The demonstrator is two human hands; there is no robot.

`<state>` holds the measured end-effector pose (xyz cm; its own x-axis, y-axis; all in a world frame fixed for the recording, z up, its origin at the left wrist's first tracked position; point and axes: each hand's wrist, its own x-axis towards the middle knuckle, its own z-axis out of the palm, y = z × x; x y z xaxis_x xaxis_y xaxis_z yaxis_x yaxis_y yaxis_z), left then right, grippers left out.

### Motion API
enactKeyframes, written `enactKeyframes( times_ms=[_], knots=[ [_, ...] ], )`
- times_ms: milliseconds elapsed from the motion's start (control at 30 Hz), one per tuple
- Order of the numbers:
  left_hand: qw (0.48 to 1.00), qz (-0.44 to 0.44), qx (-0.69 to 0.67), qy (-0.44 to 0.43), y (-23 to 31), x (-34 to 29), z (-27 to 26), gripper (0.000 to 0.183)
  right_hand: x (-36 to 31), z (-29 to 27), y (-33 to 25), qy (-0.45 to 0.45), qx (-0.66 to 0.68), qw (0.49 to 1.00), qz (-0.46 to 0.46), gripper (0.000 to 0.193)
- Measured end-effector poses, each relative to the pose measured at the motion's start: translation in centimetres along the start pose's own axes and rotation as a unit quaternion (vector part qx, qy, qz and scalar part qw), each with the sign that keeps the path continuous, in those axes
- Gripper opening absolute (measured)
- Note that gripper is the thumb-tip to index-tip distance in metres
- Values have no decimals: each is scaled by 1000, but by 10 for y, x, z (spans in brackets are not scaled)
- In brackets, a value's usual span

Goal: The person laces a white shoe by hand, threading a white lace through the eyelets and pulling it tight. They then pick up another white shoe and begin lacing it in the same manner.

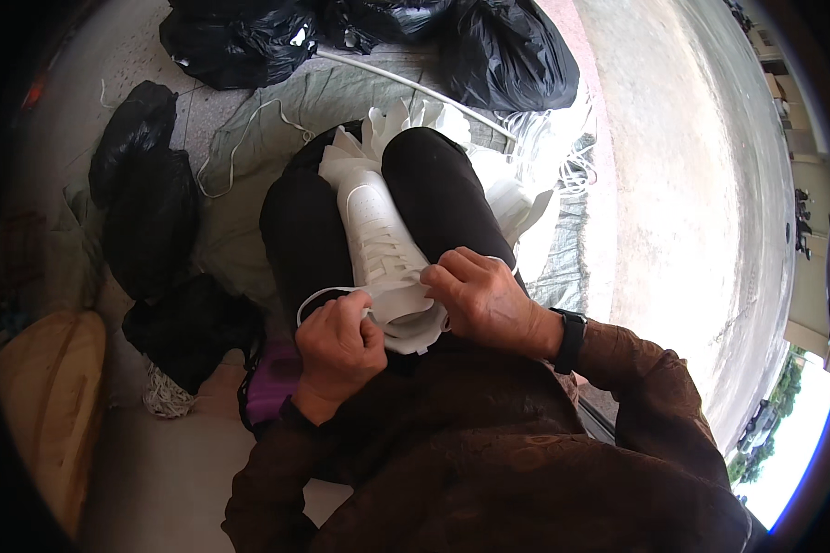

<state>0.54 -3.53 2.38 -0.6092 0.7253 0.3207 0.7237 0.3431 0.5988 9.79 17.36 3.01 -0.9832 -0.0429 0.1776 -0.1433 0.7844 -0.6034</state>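
A white lace-up sneaker is wedged between my black-trousered thighs, its toe pointing away and its collar opening toward me. White shoelace crosses the eyelets and arcs out in a loop on the left side. My left hand is closed at the left of the collar, pinching the lace. On the other side, my right hand pinches near the upper eyelets, a strand of lace showing behind its knuckles. Its fingertips partly cover the shoe's edge, so the exact grip is hidden.
Black plastic bags lie at the back and on the left. A grey-green woven sheet is spread beneath, crossed by a white pole. Loose white laces lie at right. White sheet-like pieces surround my knees. A wooden piece stands left.
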Motion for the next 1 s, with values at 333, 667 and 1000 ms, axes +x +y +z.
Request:
enactKeyframes(
  times_ms=[333,667,1000],
  knots=[
    [972,107,111,-179,8,12,-16,30,13,0,1,-138,-162,959,-190,13],
    [988,35,-38,-147,54,7,-29,12,-40,-41,-81,49,214,975,-22,19],
    [976,102,133,-136,23,15,-6,20,-20,-40,-59,100,327,928,147,9]
  ],
)
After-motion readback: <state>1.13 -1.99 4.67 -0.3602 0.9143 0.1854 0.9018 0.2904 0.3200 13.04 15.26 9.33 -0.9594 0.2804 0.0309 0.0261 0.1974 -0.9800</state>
